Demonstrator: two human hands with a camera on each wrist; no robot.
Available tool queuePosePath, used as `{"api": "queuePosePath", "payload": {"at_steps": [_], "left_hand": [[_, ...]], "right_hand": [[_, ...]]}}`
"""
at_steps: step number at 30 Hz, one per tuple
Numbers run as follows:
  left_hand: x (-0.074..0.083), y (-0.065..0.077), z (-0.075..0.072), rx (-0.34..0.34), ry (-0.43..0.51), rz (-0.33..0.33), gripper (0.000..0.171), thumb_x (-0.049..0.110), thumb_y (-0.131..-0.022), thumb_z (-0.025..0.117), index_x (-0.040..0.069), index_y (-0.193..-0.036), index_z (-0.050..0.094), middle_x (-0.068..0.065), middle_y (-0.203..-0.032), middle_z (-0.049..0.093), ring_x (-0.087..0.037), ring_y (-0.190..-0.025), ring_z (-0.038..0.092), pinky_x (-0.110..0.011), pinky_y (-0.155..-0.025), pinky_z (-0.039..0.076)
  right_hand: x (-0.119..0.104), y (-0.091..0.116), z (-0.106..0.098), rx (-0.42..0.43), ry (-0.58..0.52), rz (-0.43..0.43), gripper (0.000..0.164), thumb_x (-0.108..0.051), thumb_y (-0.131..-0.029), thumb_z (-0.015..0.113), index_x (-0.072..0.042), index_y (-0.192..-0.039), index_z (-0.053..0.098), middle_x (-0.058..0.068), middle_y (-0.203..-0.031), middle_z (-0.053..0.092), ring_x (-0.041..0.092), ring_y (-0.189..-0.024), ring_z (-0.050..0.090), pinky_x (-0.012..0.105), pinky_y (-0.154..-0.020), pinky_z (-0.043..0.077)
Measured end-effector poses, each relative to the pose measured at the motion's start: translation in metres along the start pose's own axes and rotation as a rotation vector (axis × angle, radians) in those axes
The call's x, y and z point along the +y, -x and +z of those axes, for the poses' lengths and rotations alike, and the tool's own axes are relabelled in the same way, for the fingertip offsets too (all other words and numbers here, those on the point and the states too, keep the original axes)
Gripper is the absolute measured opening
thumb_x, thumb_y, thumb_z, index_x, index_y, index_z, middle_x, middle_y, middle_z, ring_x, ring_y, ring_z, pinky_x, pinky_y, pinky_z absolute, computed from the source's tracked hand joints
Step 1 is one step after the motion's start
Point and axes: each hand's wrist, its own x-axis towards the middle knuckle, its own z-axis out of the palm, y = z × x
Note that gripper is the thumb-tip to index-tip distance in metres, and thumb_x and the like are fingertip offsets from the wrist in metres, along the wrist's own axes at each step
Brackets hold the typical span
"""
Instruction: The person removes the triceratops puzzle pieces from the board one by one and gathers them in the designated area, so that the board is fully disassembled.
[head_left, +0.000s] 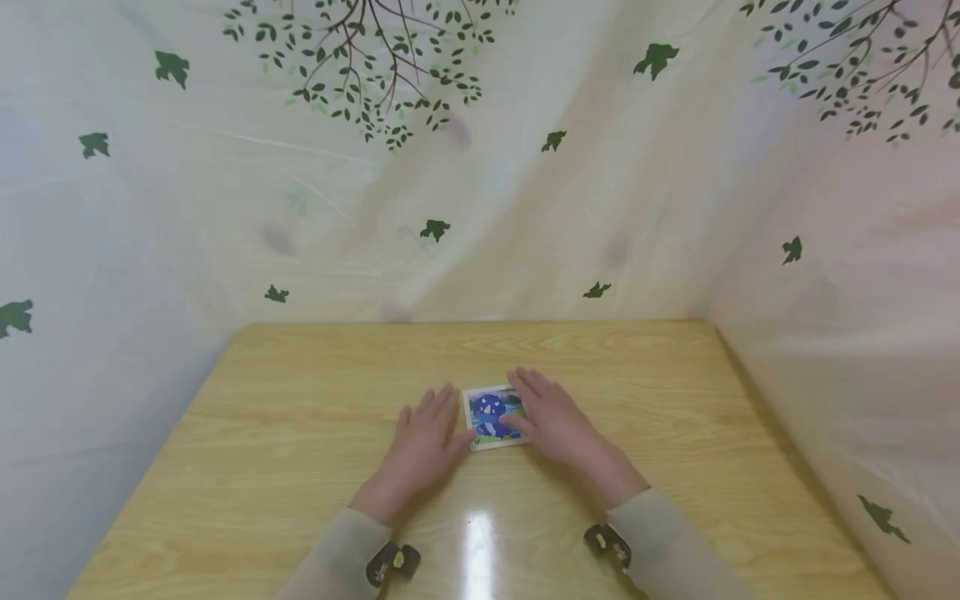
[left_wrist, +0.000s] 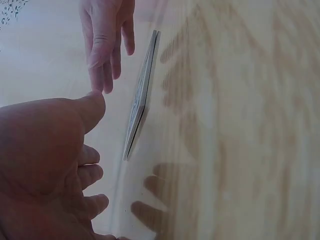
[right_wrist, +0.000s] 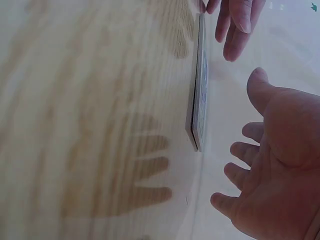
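Observation:
A small rectangular picture board with a blue cartoon dinosaur and a white border lies flat on the wooden table. Seen edge-on, the board shows two thin layers with a dark line between them. My left hand is held just left of it, fingers extended, thumb near its lower left corner. Over its right edge is my right hand, fingers stretched out and covering part of the picture. In the right wrist view a gap separates the right hand from the board. Neither hand grips anything.
The light wooden table ends at a pale cloth backdrop printed with branches and green leaves. Cloth also hangs along the left and right sides. Dark devices are strapped at both wrists, next to the sleeves.

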Motion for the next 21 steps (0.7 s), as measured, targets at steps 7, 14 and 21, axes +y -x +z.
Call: {"api": "queuePosePath", "payload": {"at_steps": [7, 14, 21], "left_hand": [[0.0017, 0.0030, -0.0013, -0.044, -0.019, 0.019, 0.081, 0.057, -0.113, 0.054, 0.010, -0.175, 0.031, -0.013, -0.182, 0.021, -0.043, -0.168, 0.013, -0.072, -0.131, 0.004], [0.0002, 0.0028, -0.0002, -0.079, -0.091, 0.047, 0.081, 0.060, -0.113, 0.052, 0.011, -0.174, 0.033, -0.012, -0.182, 0.021, -0.043, -0.168, 0.014, -0.073, -0.130, 0.003], [0.0016, 0.0007, -0.0028, -0.122, -0.117, 0.075, 0.080, 0.059, -0.112, 0.054, 0.011, -0.173, 0.037, -0.011, -0.181, 0.025, -0.044, -0.167, 0.017, -0.074, -0.130, 0.004]], "right_hand": [[-0.0027, -0.0023, 0.0015, -0.048, 0.063, -0.020, 0.081, -0.049, -0.112, 0.061, -0.007, -0.174, 0.031, 0.020, -0.179, 0.027, 0.046, -0.165, 0.022, 0.068, -0.131, 0.017], [-0.0045, -0.0001, 0.0007, -0.098, 0.062, -0.014, 0.078, -0.049, -0.112, 0.062, -0.008, -0.173, 0.036, 0.021, -0.179, 0.028, 0.046, -0.165, 0.022, 0.069, -0.131, 0.015], [-0.0067, 0.0014, 0.0021, -0.153, 0.090, -0.007, 0.077, -0.049, -0.111, 0.063, -0.011, -0.173, 0.037, 0.019, -0.180, 0.026, 0.045, -0.166, 0.020, 0.068, -0.132, 0.014]]}}
